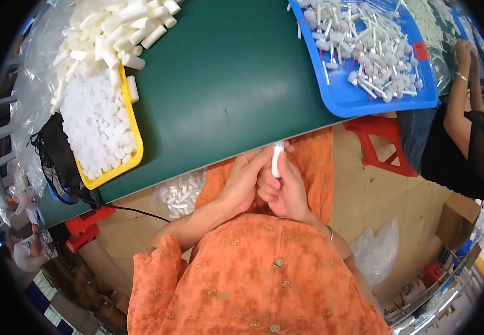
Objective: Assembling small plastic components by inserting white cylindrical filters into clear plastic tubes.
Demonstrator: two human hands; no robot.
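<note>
Both hands meet just in front of the green table's near edge, above my lap. My right hand (287,192) is closed round a small white plastic tube-like piece (276,162), which stands roughly upright with a greyish tip pointing at the table. The fingers of my left hand (246,177) close in beside the same piece, near its upper end. Whether they grip it or something small at its tip is partly hidden. At the right of the table, a blue tray (339,105) bears many thin white sticks with frosted round parts.
At the left a yellow tray (133,120) contains small white caps (99,125), with white cylinders (119,33) heaped behind it. A black cable (136,211) hangs off the table's edge. Below lies a bag of white pieces (181,195). To the right are a red stool (378,145) and a co-worker.
</note>
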